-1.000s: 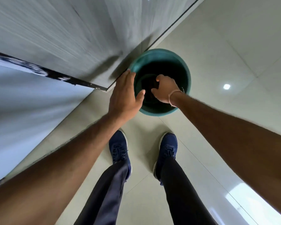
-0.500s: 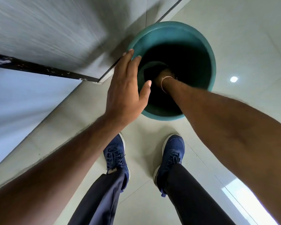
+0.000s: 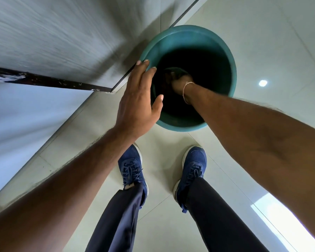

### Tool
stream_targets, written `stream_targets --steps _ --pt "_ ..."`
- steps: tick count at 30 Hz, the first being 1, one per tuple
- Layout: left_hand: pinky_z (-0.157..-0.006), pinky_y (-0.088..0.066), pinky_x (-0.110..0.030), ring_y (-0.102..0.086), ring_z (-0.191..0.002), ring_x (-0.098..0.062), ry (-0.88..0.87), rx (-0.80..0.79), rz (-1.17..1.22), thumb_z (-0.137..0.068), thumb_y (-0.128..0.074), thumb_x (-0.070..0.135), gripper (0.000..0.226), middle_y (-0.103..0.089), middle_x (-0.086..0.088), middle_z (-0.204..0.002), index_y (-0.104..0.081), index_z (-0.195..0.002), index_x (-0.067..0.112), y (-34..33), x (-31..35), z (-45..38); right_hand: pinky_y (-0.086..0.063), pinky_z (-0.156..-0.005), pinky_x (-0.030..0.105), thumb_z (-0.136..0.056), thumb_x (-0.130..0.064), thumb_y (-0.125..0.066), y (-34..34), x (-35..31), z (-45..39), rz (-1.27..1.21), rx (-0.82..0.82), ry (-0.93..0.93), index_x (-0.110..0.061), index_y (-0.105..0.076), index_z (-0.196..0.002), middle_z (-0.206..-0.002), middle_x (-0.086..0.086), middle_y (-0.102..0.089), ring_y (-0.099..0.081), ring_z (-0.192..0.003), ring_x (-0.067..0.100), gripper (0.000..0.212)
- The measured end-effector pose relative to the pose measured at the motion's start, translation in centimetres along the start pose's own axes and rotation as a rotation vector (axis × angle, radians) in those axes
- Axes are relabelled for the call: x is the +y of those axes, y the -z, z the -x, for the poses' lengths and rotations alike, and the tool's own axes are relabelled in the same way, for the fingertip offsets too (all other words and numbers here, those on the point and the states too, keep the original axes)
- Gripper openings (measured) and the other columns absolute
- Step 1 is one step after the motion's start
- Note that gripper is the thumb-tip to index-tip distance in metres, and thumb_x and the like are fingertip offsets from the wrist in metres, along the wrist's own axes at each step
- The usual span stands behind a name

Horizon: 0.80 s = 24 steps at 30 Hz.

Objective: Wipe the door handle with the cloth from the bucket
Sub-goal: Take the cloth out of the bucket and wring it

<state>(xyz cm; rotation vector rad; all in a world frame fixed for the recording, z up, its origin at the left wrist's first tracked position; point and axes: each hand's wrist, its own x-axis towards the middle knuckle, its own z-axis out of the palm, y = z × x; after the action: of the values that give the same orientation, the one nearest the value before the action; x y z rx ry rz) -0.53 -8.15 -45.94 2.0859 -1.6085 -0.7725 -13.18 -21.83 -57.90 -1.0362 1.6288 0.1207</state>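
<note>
A teal bucket [image 3: 232,70] stands on the floor beside the door's bottom corner. My right hand [image 3: 178,83] is deep inside it, with a thin band on the wrist. Its fingers curl down onto a dark lump that looks like the cloth [image 3: 174,70]. The bucket's inside is too dark to show whether they grip it. My left hand [image 3: 137,99] hovers flat and open over the bucket's left rim, holding nothing. The door handle is out of view.
The grey door [image 3: 62,39] fills the upper left, its dark bottom edge [image 3: 49,81] ending near the bucket. A pale wall [image 3: 16,120] runs along the left. My blue shoes [image 3: 132,166] stand on pale floor tiles [image 3: 262,33] just behind the bucket.
My right hand has dropped from the bucket's mouth to deep inside it. My head has come closer to the bucket. The left hand has stayed open by the left rim.
</note>
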Motion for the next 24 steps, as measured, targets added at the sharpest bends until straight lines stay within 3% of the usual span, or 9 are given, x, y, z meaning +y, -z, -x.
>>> stream_targets --steps 2,4,6,8,12,14,17,21,24 --pt "-0.12 -0.011 -0.003 -0.026 -0.161 -0.03 -0.003 -0.026 0.016 -0.097 -0.066 0.02 0.062 -0.036 -0.014 -0.169 -0.045 -0.153 0.003 0.3 -0.1 -0.1 -0.052 -0.109 0.037 -0.101 -0.034 -0.066 -0.1 -0.9 2.3 -0.037 0.042 -0.01 -0.007 -0.066 -0.133 -0.125 0.013 -0.069 -0.067 -0.119 0.028 0.041" --pt "-0.12 -0.015 -0.006 -0.029 -0.16 -0.029 0.017 -0.039 0.031 -0.097 -0.067 0.019 0.062 -0.037 -0.014 -0.169 -0.045 -0.153 0.004 1.1 0.1 0.0 -0.06 -0.092 0.034 -0.097 -0.035 -0.07 0.8 -1.7 4.9 -0.096 0.062 0.004 -0.015 -0.069 -0.112 -0.106 0.009 -0.071 -0.071 -0.097 0.024 0.025" --pt "-0.122 -0.024 -0.016 -0.033 -0.158 -0.026 0.052 -0.038 0.057 -0.098 -0.068 0.019 0.061 -0.04 -0.013 -0.167 -0.046 -0.153 0.005 2.2 0.9 0.2 -0.062 -0.073 0.031 -0.095 -0.03 -0.071 2.1 -2.4 7.4 -0.163 0.1 0.017 -0.016 -0.066 -0.104 -0.1 0.01 -0.073 -0.072 -0.086 0.024 0.018" --pt "-0.122 -0.029 -0.017 -0.042 -0.152 -0.023 0.107 -0.029 0.137 -0.099 -0.067 0.022 0.058 -0.047 -0.012 -0.161 -0.047 -0.152 0.006 3.5 2.4 0.5 -0.063 -0.064 0.032 -0.089 -0.024 -0.071 3.8 -2.9 10.5 -0.275 0.119 0.034 -0.012 -0.064 -0.108 -0.102 0.013 -0.075 -0.076 -0.085 0.027 0.024" --pt "-0.121 -0.045 -0.036 -0.06 -0.135 -0.016 0.512 -0.075 0.673 -0.101 -0.069 0.03 0.052 -0.061 -0.009 -0.147 -0.053 -0.146 0.01 7.6 7.3 0.7 -0.064 -0.084 0.058 -0.064 -0.023 -0.072 7.9 -4.5 18.1 -0.498 0.047 0.099 -0.008 -0.073 -0.093 -0.095 0.017 -0.079 -0.076 -0.093 0.042 0.032" --pt "-0.116 -0.052 -0.042 -0.065 -0.129 -0.019 0.648 -0.129 0.843 -0.104 -0.067 0.037 0.046 -0.067 -0.007 -0.138 -0.059 -0.142 0.012 10.4 9.6 0.6 -0.059 -0.092 0.067 -0.055 -0.02 -0.072 10.0 -5.8 22.6 -0.628 -0.03 0.1 -0.005 -0.072 -0.106 -0.109 0.023 -0.077 -0.071 -0.107 0.048 0.054" --pt "-0.093 -0.063 -0.037 -0.073 -0.12 -0.025 0.675 -0.25 1.047 -0.092 -0.069 0.05 0.054 -0.074 -0.009 -0.131 -0.068 -0.133 0.015 14.9 12.9 1.1 -0.055 -0.101 0.066 -0.061 -0.007 -0.066 12.5 -7.5 28.4 -0.794 -0.163 0.079 -0.001 -0.066 -0.127 -0.122 0.028 -0.071 -0.066 -0.116 0.05 0.066" --pt "-0.084 -0.062 -0.032 -0.076 -0.107 -0.021 0.589 -0.319 1.062 -0.096 -0.074 0.03 0.029 -0.08 -0.009 -0.117 -0.076 -0.119 0.014 20.4 18.0 2.7 -0.065 -0.075 0.05 -0.066 -0.005 -0.057 15.9 -9.9 35.8 -0.862 -0.296 0.031 0.001 -0.064 -0.127 -0.101 0.017 -0.071 -0.069 -0.093 0.038 0.061" --pt "-0.084 -0.063 -0.03 -0.076 -0.108 -0.019 0.57 -0.316 1.093 -0.1 -0.067 0.021 0.025 -0.08 -0.009 -0.114 -0.075 -0.121 0.009 24.7 22.1 4.4 -0.054 -0.099 0.064 -0.073 -0.005 -0.056 18.4 -11.8 41.3 -0.836 -0.305 0.052 0.006 -0.056 -0.139 -0.118 0.023 -0.066 -0.065 -0.107 0.042 0.067"
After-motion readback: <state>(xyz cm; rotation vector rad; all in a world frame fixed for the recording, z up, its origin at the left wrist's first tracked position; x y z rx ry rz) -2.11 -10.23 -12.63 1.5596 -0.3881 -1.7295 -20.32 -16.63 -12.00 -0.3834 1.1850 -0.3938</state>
